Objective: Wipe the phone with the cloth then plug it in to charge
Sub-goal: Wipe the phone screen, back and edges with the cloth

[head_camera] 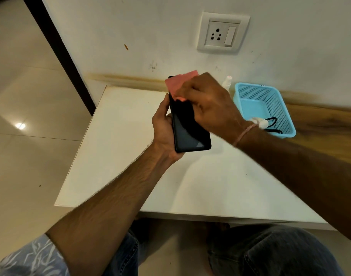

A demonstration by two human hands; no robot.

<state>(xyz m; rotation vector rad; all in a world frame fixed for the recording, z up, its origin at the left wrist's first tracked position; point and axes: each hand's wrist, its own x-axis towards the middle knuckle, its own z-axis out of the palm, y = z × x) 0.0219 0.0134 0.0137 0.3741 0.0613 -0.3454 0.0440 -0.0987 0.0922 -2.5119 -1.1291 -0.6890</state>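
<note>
My left hand (163,130) grips a black phone (188,130) from its left side, screen up, above the white table (120,148). My right hand (208,104) presses a pink cloth (179,84) onto the upper part of the screen, covering the phone's top end. A white charger plug (260,122) with a black cable (274,126) lies in a blue basket (270,96) to the right. A white wall socket (223,32) with a switch sits on the wall above.
A small white spray bottle (227,82) stands against the wall, between my right hand and the basket. A wooden counter (325,124) runs along the right. The table's left edge drops to a tiled floor (21,116). My knees are below the front edge.
</note>
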